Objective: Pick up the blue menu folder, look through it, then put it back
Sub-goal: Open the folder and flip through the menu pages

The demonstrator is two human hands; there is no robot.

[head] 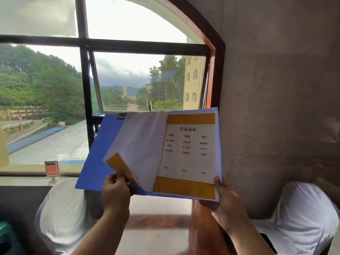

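Blue menu folder (pixel 95 159) is open and held up in the air in front of the window (pixel 82 80), above the brown surface (pixel 160 227), not touching it. Left hand (pixel 115 191) is closed in a pinch on the lower corner of a loose sleeve page (pixel 141 144), thumb on top, fingers behind; that page is lifted partway and curls away from the left cover, showing a yellow band at its corner. Right hand (pixel 225 203) grips the folder's bottom right edge, thumb pressed on the front of the page, remaining fingers wrapped underneath and mostly hidden. The right-side menu page (pixel 189 153) faces the camera: white sheet with yellow bands top and bottom, a heading, three columns of small text, and prices ¥18, ¥16, ¥15 along the lower part. A metal clip (pixel 121 115) sits at the top edge of the left cover. Folder is tilted, left cover dropping lower toward the windowsill. On the sill, left of the folder, stands a small sign holder (pixel 52 170) with a red card. White-covered chair backs are on both sides of the surface: left chair (pixel 60 218), right chair (pixel 303 218). Bare concrete wall (pixel 276 89) to the right.
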